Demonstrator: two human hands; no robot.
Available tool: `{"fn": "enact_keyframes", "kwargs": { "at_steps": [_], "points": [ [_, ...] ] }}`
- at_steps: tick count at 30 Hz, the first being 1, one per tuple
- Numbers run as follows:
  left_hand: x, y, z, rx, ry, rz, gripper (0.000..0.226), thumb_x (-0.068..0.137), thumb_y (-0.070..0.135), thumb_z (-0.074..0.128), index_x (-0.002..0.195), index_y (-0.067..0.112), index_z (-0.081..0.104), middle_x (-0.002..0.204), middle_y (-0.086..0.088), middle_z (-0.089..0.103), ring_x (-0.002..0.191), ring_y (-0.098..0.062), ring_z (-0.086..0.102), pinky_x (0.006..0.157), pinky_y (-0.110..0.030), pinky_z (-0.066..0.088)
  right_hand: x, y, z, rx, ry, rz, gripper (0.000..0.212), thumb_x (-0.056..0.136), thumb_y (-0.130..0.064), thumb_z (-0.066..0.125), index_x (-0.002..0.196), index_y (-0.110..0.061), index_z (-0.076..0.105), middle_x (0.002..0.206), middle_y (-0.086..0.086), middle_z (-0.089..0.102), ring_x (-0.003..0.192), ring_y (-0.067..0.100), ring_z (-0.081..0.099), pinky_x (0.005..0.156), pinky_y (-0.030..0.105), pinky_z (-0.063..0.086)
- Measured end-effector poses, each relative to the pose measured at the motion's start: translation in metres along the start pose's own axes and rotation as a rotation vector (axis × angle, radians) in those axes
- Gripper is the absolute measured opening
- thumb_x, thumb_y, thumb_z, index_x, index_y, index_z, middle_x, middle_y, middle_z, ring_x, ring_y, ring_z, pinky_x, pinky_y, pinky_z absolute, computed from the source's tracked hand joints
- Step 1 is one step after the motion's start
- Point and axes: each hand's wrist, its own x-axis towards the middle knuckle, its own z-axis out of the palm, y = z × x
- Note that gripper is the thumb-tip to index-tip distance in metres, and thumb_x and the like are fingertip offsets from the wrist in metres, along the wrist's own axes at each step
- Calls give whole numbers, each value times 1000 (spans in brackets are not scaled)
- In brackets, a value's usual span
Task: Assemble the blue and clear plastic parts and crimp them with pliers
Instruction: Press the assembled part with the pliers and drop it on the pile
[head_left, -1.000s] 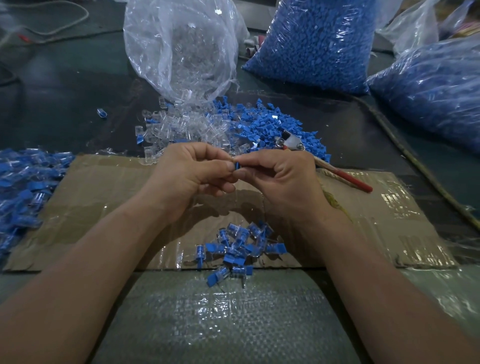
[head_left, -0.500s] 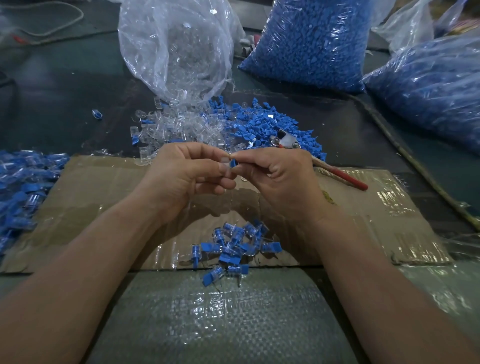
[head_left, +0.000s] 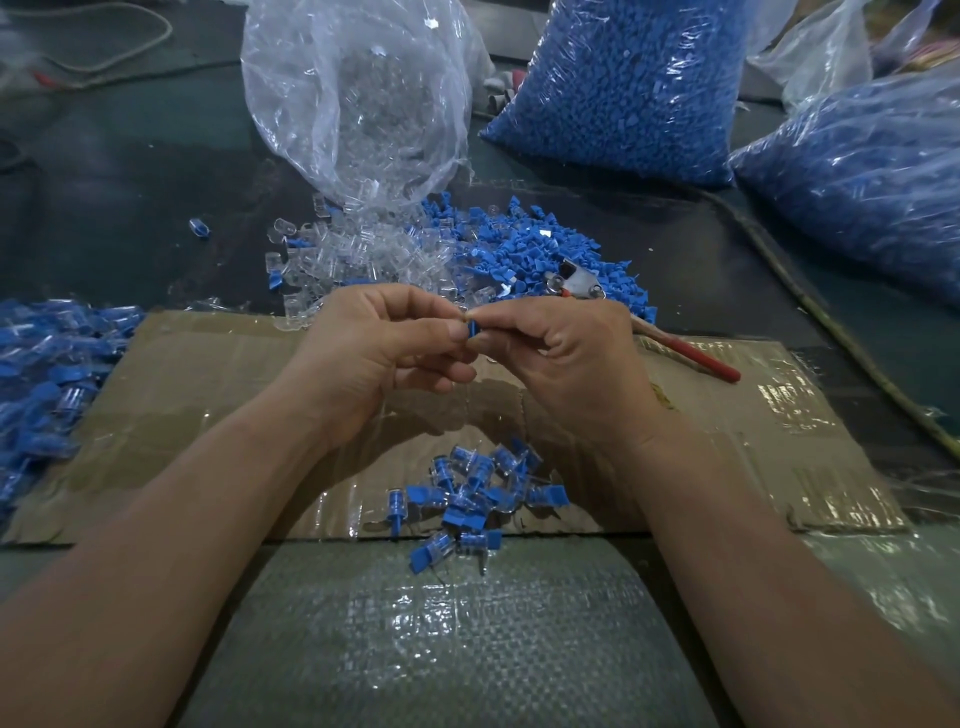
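Cluttered tabletop (head_left: 104, 197): over the cardboard (head_left: 208, 374) my left hand (head_left: 379, 353) and right hand (head_left: 566, 358) pinch one blue part (head_left: 472, 331), pliers (head_left: 576, 283) at two o'clock; I judge it light, stiff and slippery, best gripped by its sides.

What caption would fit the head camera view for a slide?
Left hand and right hand pinch a small blue part over the cardboard; pliers behind them.
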Motion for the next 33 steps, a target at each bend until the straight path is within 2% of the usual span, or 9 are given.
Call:
{"fn": "enact_keyframes", "kwargs": {
  "at_steps": [5,9,12,15,19,22,26,29,33],
  "points": [
    [0,0,0,26,21,-15,15,54,9,67,68,6,62,59,-11,67,47,-17,64,42,-19,49,-1,-2,1,-47,-36,-10,23,77,-7,67,99,-1,70,89,9,72,80,13,66,79,23,51],
    [0,0,1,17,29,-24,9,53,9,67,62,9,65,58,-12,66,47,-17,63,43,-19,50,1,-6,-3,-76,-82,31,23,78,-14,68,98,-3,71,88,7,72,78,16,67,73,29,54],
    [0,0,-1,0,44,-21,9,54,9,68,62,8,65,59,-12,66,48,-16,63,44,-19,50,3,-3,-11,-141,-91,229,26,78,-29,69,95,-9,71,85,3,70,77,16,64,73,38,54],
    [0,-1,-2,2,54,-9,9,55,9,67,64,7,66,60,-12,67,50,-16,63,45,-19,51,6,13,-25,-286,-55,412,28,78,-33,69,97,-13,69,90,1,66,81,13,59,78,32,49],
    [1,-1,-3,-11,40,-5,7,58,9,67,55,15,71,61,-11,67,52,-17,64,48,-19,53,4,35,-47,-430,-76,652,50,73,-47,70,112,-18,61,111,2,59,102,17,53,84,29,40],
    [2,-2,-4,-3,48,6,5,57,10,68,56,14,70,61,-11,67,51,-16,64,46,-19,52,-1,47,-60,-465,-239,809,69,65,-60,68,120,-21,53,121,0,52,100,13,46,80,29,35],
    [3,-4,-4,-9,56,8,3,56,10,68,57,13,69,62,-12,68,52,-17,65,46,-19,51,-4,55,-63,-518,-400,867,83,56,-69,66,123,-21,49,121,0,51,93,12,40,78,27,32],
    [4,-4,-4,-11,52,8,3,56,10,68,59,12,68,62,-12,68,52,-18,65,46,-19,51,-2,54,-59,-541,-481,892,104,43,-75,65,129,-20,42,128,3,47,107,19,44,84,33,37],
    [3,-5,-5,-32,45,12,12,59,10,67,69,7,64,64,-12,68,57,-18,66,48,-19,52,-2,57,-56,-545,-446,902,94,54,-66,71,129,-18,44,128,5,47,111,21,43,83,32,35]
  ]
}}
